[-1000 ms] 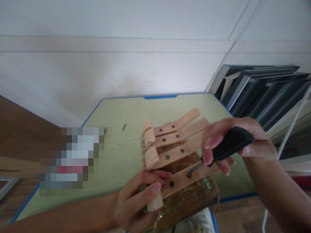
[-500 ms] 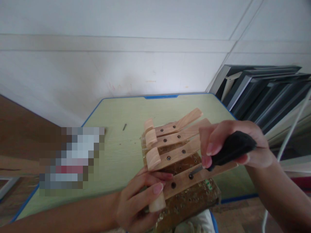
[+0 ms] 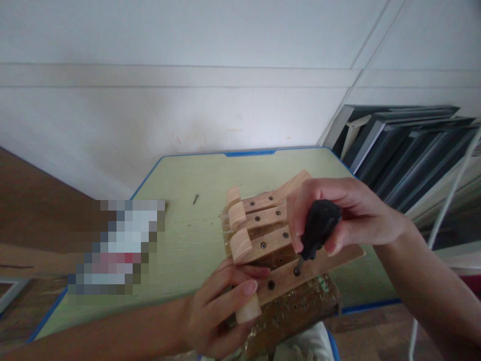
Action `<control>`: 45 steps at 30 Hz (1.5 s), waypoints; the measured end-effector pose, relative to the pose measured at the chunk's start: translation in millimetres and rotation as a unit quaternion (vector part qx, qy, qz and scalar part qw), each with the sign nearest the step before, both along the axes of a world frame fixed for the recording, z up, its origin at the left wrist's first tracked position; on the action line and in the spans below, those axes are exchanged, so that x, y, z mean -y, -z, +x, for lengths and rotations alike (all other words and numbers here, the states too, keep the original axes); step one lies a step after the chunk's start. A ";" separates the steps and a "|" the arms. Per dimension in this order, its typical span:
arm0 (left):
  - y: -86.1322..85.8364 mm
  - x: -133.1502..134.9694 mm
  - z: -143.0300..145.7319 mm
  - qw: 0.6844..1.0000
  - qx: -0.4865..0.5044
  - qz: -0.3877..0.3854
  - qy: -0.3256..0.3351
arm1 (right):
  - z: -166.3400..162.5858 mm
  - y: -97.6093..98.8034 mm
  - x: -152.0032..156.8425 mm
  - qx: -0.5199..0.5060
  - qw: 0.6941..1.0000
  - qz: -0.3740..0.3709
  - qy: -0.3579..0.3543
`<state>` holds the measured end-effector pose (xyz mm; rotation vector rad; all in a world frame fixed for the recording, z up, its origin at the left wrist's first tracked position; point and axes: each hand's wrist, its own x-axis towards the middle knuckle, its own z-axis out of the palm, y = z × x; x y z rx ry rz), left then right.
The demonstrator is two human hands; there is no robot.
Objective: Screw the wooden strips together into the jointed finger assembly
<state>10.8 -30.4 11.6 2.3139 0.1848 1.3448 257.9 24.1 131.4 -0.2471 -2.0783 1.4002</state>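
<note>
My right hand (image 3: 338, 215) is closed around the black handle of a screwdriver (image 3: 320, 228). Its short metal tip meets a dark screw hole in the nearest wooden hook piece (image 3: 319, 264). My left hand (image 3: 221, 306) grips that piece at its curved left end, thumb on top. The piece lies across a brown, tape-wrapped block (image 3: 300, 313) pitted with small holes. Behind it, more wooden hook pieces (image 3: 259, 218) rest side by side on the block, each with two dark screws or holes showing. My right hand hides part of their far ends.
The pale green table (image 3: 188, 173) has a blue edge. A loose screw (image 3: 196, 199) lies on it, left of the block. A blurred-out flat item (image 3: 124, 240) sits at the left. Dark framed panels (image 3: 406, 145) lean against the wall at right, near a white cord (image 3: 443, 215).
The screwdriver has swung from a low slant to a more upright angle, its tip staying at the same hole. My right hand has shifted left. My left hand keeps its grip.
</note>
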 end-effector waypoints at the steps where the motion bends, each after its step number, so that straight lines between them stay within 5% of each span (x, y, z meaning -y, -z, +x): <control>1: -0.3 -0.2 -0.1 1.000 -0.006 0.002 0.004 | -1.1 -3.7 -4.4 0.019 0.999 0.018 -0.029; 7: -1.3 -0.3 -0.1 1.000 -0.013 0.004 0.002 | -9.8 -24.2 -26.7 0.084 0.982 0.110 -0.132; 14: -1.3 0.8 1.2 1.000 -0.015 -0.003 0.000 | -17.0 -15.7 -28.3 0.023 0.982 -0.047 -0.181; 20: -0.5 0.8 1.0 1.000 0.007 -0.006 0.001 | -11.6 -19.8 -35.1 0.030 0.976 0.024 -0.212; 26: -2.8 -1.5 -0.6 1.000 -0.012 0.008 0.008 | 3.2 -34.0 -36.7 0.026 0.984 0.103 -0.146; 32: -4.7 -0.2 -0.2 1.000 -0.012 0.007 0.002 | 1.9 -28.0 -36.8 0.020 0.988 0.126 -0.082; 37: -3.3 0.6 -0.7 1.000 -0.020 -0.008 0.000 | 1.7 -28.8 -36.4 -0.009 0.988 0.128 -0.088; 45: -2.1 -0.6 -0.5 1.000 -0.015 0.008 0.000 | 3.9 -41.5 -23.8 0.071 0.981 0.180 -0.024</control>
